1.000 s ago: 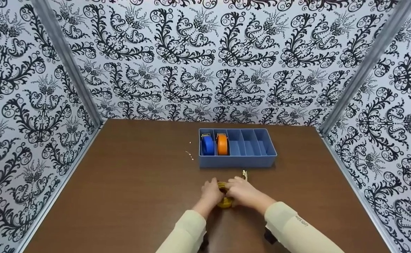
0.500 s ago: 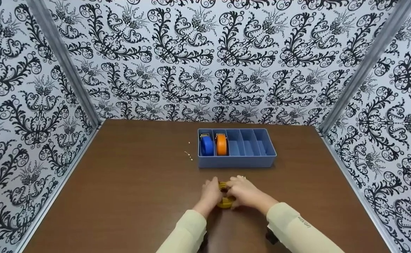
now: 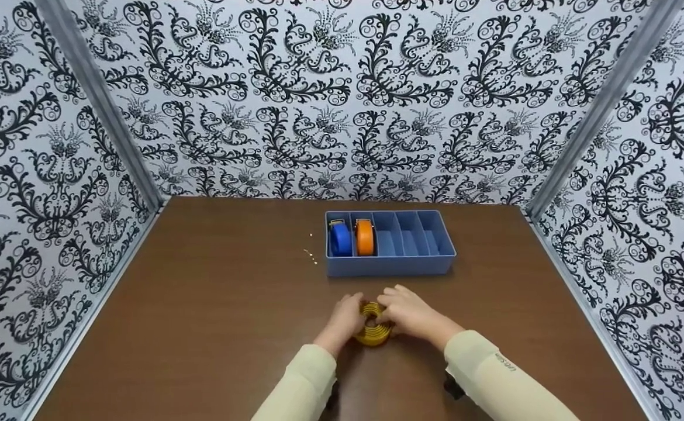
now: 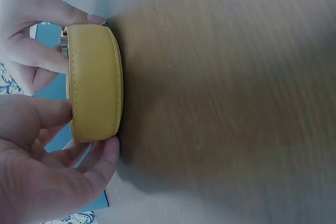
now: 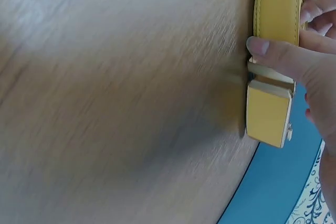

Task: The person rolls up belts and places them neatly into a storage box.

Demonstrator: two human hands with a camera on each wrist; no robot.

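A yellow belt [image 3: 374, 336], coiled into a roll and standing on its edge, is on the table between both hands. My left hand [image 3: 346, 316] grips its left side, fingertips low on the strap [image 4: 97, 85] in the left wrist view. From the right, my right hand [image 3: 407, 311] pinches the outer turn, thumb across the strap [image 5: 278, 11] just above the buckle. That gold-framed buckle [image 5: 268, 111] with a yellow face sticks out past the thumb in the right wrist view. In the head view the fingers hide the buckle.
Beyond the hands stands a blue-grey divided box [image 3: 389, 267]. A rolled blue belt [image 3: 340, 240] fills its leftmost compartment and a rolled orange belt [image 3: 365, 238] the one beside it. Small pale specks [image 3: 311, 255] lie left of the box. Patterned walls [image 3: 342, 117] enclose the table [image 3: 219, 304].
The buckle end, visible beyond my right hand a second ago, has been drawn in close behind the fingers. Both hands keep hold of the yellow belt, whose coil now shows more fully.
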